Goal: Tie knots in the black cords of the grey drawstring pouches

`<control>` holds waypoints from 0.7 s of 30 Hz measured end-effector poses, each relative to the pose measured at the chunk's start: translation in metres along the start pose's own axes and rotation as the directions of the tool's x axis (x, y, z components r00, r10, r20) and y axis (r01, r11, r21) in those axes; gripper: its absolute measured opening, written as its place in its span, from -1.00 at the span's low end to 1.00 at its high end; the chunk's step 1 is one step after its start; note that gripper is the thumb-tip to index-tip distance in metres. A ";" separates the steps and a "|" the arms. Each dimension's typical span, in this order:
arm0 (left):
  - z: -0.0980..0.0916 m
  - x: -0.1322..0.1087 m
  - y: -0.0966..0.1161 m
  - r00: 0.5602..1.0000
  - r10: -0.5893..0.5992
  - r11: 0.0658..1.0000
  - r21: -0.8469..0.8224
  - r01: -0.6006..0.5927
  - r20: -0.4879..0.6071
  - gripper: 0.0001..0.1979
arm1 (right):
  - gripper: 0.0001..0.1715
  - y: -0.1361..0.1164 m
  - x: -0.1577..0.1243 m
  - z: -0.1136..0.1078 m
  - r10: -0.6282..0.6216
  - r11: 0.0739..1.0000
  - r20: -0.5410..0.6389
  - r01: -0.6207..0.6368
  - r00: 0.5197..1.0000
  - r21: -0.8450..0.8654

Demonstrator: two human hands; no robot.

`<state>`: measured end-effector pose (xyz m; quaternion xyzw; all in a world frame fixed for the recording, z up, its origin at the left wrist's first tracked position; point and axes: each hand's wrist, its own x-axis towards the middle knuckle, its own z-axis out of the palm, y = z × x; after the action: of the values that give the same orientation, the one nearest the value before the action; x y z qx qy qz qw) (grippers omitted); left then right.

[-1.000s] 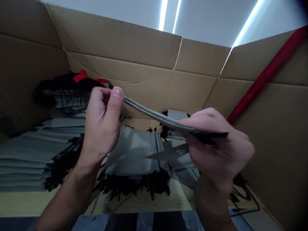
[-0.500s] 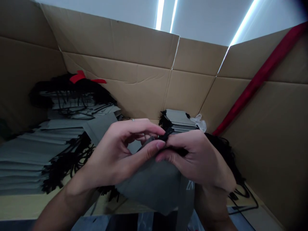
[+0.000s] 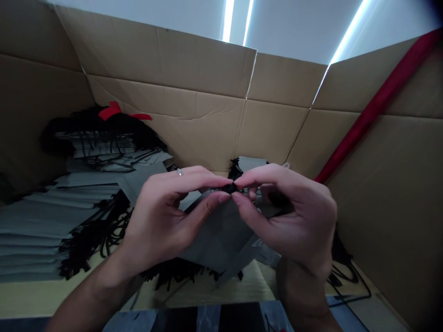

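Note:
Between the thumb and forefinger of my left hand (image 3: 162, 214) a bunched black cord (image 3: 229, 188) is pinched. My right hand (image 3: 294, 210) meets it from the other side, thumb and forefinger closed on the same cord. Below the fingers hangs a flat grey piece (image 3: 214, 240), which looks like a pouch, tilted and with some white lettering near its right side. Its upper edge is partly hidden by my hands. Black cord ends (image 3: 173, 272) stick out beneath it over the table.
Stacked grey pieces with black cords (image 3: 38, 212) fill the left side, with a red strip (image 3: 111, 110) on the rear pile. Another grey stack (image 3: 251, 163) stands behind my hands. Cardboard walls (image 3: 166, 92) enclose the wooden table (image 3: 256, 288). A dark red strap (image 3: 374, 108) slants at right.
My fingertips have come together on the cord, now bunched smaller. My right hand has turned and risen slightly. The grey piece has swung up and left, uncovering more of the table.

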<state>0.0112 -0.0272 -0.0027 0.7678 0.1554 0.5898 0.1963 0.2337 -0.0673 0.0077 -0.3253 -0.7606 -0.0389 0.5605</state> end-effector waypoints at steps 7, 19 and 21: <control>0.000 -0.001 0.005 1.000 0.010 0.997 0.073 -0.011 0.009 -0.67 | -0.72 0.000 0.000 0.012 -0.049 0.999 -0.019 0.049 0.999 -0.002; -0.021 -0.002 -0.003 0.955 0.255 0.909 0.299 -0.290 0.150 -0.75 | -0.75 0.002 0.002 0.005 0.063 0.995 0.076 -0.068 0.995 0.068; -0.024 -0.004 -0.005 0.941 0.280 0.858 0.389 -0.334 0.192 -0.81 | -0.74 0.004 0.003 0.007 0.048 0.997 0.088 -0.053 0.995 0.053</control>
<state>-0.0136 -0.0221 -0.0029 0.8430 0.1398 0.5162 -0.0587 0.2296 -0.0601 0.0068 -0.3303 -0.7765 0.0104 0.5365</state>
